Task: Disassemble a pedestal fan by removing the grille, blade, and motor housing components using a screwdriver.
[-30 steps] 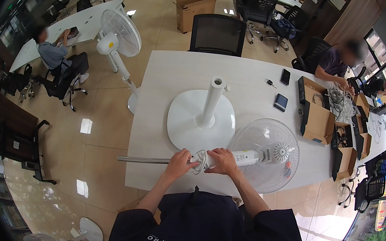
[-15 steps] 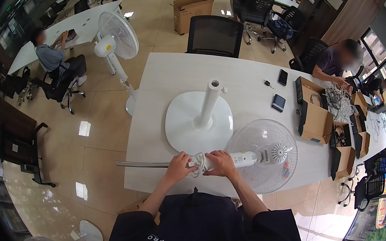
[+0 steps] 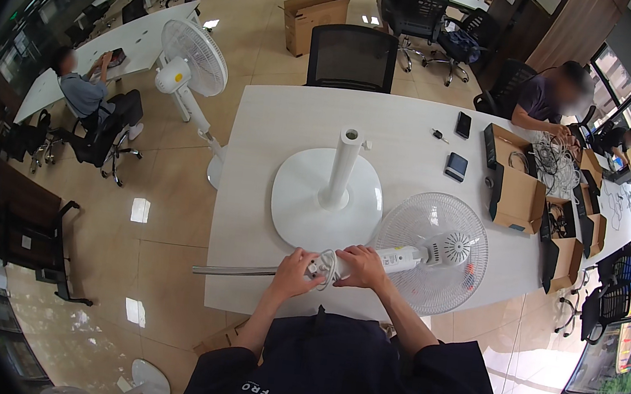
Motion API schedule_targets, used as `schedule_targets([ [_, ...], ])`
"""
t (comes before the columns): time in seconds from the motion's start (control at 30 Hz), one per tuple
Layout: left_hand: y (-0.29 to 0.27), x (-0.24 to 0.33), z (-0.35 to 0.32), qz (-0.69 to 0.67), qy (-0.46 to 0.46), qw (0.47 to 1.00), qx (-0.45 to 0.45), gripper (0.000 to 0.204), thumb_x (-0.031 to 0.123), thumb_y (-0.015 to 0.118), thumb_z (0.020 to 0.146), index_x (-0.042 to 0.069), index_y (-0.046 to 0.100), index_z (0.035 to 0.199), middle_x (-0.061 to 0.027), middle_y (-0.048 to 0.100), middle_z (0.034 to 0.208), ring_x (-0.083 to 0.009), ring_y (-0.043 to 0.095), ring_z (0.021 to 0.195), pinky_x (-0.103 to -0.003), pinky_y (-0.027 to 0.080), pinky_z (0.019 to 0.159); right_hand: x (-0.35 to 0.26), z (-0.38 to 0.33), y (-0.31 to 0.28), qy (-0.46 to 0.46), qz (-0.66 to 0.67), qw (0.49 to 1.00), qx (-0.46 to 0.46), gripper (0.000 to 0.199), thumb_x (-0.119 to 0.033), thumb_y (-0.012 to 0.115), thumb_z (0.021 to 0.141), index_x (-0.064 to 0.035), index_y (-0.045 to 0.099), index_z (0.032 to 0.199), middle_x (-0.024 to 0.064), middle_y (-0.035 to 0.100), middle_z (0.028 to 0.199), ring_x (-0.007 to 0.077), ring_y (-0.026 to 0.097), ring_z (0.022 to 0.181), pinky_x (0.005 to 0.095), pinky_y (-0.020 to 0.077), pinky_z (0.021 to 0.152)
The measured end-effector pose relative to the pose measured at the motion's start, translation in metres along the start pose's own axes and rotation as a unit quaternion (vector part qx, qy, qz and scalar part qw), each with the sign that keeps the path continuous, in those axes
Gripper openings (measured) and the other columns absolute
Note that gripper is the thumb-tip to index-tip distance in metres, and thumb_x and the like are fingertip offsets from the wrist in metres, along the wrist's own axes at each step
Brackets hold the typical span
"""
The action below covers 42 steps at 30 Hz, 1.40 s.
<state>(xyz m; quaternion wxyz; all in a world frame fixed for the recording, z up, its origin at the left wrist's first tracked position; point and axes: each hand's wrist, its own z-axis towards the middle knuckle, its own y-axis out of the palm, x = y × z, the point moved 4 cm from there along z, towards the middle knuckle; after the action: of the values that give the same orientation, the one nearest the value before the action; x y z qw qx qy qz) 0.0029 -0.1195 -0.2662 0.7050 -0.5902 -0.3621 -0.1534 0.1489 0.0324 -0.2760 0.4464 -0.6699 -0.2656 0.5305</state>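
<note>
A white fan head (image 3: pixel 435 251) with its round wire guard lies on its side on the white table (image 3: pixel 409 141). Its white neck tube (image 3: pixel 394 259) runs left toward me, and a thin grey metal rod (image 3: pixel 232 270) sticks out past the table's left edge. My right hand (image 3: pixel 360 265) grips the neck tube. My left hand (image 3: pixel 295 271) holds the bundled white power cord (image 3: pixel 325 265) at the tube's end. Just beyond stands the white fan base (image 3: pixel 323 198) with its upright post (image 3: pixel 343 161).
Two phones (image 3: pixel 459 145) and a small key lie at the far right of the table. Open cardboard boxes (image 3: pixel 517 194) with cables sit at its right end, where a seated person works. A black chair (image 3: pixel 352 56) stands behind the table; an assembled fan (image 3: pixel 190 63) stands left.
My hands have shifted only slightly on the cord and the neck tube. The fan head, base and other items stay where they were.
</note>
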Motion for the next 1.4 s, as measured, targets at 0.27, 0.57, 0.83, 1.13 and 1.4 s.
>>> schedule_targets([
  [0.27,0.006,-0.013,-0.006,-0.164,-0.057,0.984,-0.027,0.034,0.019,0.075,0.082,0.007,0.069,0.113,-0.0121,0.056,0.102,-0.0266,0.059,0.089,-0.037,0.049,0.082,0.002,-0.002,-0.002,-0.006,0.004,1.000,0.024,0.080,-0.047,0.088,0.054,-0.0148,0.065,0.123,0.0092,0.067,0.112,0.0309,0.063,0.107,0.0456,0.0471,0.090],
  [0.57,0.000,-0.010,-0.004,-0.096,0.086,0.992,0.014,0.040,0.025,0.080,0.080,0.003,0.066,0.110,-0.0112,0.057,0.099,-0.0237,0.061,0.084,-0.035,0.051,0.077,0.001,-0.004,-0.004,-0.015,0.005,0.999,0.035,0.079,-0.045,0.088,0.053,-0.0143,0.065,0.122,0.0091,0.067,0.111,0.0306,0.063,0.104,0.0452,0.0480,0.089],
  [0.83,-0.007,0.009,-0.001,-0.062,0.013,0.997,0.043,0.042,0.024,0.079,0.081,0.007,0.067,0.118,-0.0103,0.058,0.100,-0.0260,0.061,0.089,-0.035,0.050,0.081,-0.002,0.000,-0.010,0.005,0.006,1.000,0.017,0.079,-0.046,0.089,0.053,-0.0127,0.066,0.122,0.0094,0.067,0.112,0.0309,0.063,0.107,0.0456,0.0469,0.091],
  [1.13,-0.002,-0.009,-0.005,-0.120,-0.101,0.986,-0.054,0.039,0.025,0.076,0.083,0.007,0.067,0.117,-0.0111,0.058,0.105,-0.0276,0.061,0.090,-0.040,0.049,0.087,-0.002,-0.004,-0.007,-0.005,0.018,1.000,0.015,0.078,-0.045,0.089,0.053,-0.0110,0.068,0.120,0.0107,0.068,0.112,0.0322,0.063,0.108,0.0463,0.0461,0.093],
  [1.4,-0.004,-0.002,-0.006,-0.089,0.072,0.993,-0.005,0.036,0.021,0.077,0.082,0.005,0.066,0.112,-0.0107,0.058,0.102,-0.0272,0.060,0.088,-0.038,0.049,0.083,-0.004,-0.004,-0.011,0.005,0.008,1.000,0.028,0.079,-0.045,0.089,0.051,-0.0138,0.067,0.120,0.0093,0.068,0.111,0.0309,0.063,0.105,0.0460,0.0470,0.091],
])
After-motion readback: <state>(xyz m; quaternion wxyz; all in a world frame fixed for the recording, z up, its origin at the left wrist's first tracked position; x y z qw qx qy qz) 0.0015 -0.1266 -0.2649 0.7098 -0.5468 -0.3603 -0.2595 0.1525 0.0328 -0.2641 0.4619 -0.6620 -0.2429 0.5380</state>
